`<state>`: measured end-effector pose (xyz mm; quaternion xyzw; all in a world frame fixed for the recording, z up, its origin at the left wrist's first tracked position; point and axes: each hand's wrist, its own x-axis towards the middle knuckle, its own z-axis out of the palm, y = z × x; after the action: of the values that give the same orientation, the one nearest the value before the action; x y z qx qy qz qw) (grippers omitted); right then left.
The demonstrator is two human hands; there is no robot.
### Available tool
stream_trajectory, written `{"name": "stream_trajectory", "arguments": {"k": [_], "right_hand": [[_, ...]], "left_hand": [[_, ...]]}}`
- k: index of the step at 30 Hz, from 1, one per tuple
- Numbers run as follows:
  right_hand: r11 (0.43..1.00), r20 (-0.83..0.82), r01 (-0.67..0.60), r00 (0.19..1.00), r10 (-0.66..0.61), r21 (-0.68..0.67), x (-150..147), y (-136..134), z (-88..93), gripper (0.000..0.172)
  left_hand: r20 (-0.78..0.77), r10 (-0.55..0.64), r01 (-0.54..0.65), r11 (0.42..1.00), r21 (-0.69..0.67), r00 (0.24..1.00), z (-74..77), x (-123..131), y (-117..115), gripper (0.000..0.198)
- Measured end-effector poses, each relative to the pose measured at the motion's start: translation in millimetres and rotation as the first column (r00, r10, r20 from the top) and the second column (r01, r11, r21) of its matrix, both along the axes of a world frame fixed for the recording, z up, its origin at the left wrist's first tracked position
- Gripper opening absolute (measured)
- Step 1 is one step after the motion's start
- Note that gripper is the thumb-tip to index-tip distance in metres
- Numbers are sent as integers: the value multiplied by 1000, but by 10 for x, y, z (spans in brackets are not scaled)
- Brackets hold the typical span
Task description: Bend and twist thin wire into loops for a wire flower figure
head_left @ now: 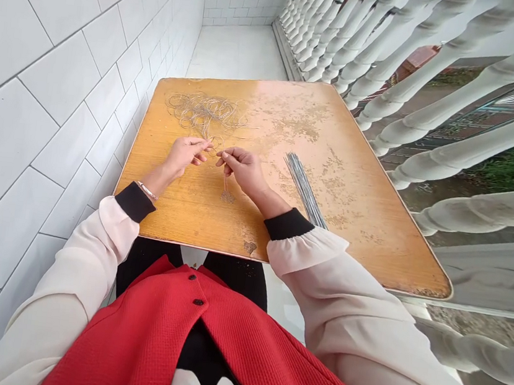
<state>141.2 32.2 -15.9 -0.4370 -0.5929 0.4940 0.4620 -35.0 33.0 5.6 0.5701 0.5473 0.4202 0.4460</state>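
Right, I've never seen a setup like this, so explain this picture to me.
There is no machine here: a person works with two bare hands. The single picture comes from a camera worn on the head, looking forward and down. On the worn table, a loose tangle of wire lies beyond the hands, and a bundle of straight grey rods lies to the right. The left hand and right hand seem to pinch fine wire between their fingers; it is too thin to follow clearly.
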Motion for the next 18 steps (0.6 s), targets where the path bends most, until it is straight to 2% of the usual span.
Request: {"name": "stream_trajectory", "arguments": {"k": [2,4,6,8,10,14,16,18], "right_hand": [[1000,-33,11,999,-10,8,-14,-3,11,8],[998,-82,58,995,-56,16,5,1,32,3],[994,-138,110,984,-108,3,37,5,55,7],[994,-180,101,978,-107,-42,56,0,73,10],[995,-199,34,979,-52,-93,49,-18,87,8],[990,-218,-62,975,33,-129,-1,-60,108,16],[992,-217,-30,976,2,-124,1,-56,114,20],[993,-203,45,977,-67,-108,38,-27,114,21]], "left_hand": [[-290,18,45,977,207,957,-28,41,-48,23],[-566,67,175,916,361,821,-53,65,-125,23],[-731,83,307,872,383,677,-61,69,-201,28],[-796,74,380,850,366,601,-44,54,-245,37],[-777,83,372,843,388,624,-3,27,-249,42],[-613,126,233,851,470,780,51,-9,-220,36],[-628,81,281,845,456,774,10,-9,-222,32],[-703,6,410,809,421,711,-72,-25,-224,30]]}}
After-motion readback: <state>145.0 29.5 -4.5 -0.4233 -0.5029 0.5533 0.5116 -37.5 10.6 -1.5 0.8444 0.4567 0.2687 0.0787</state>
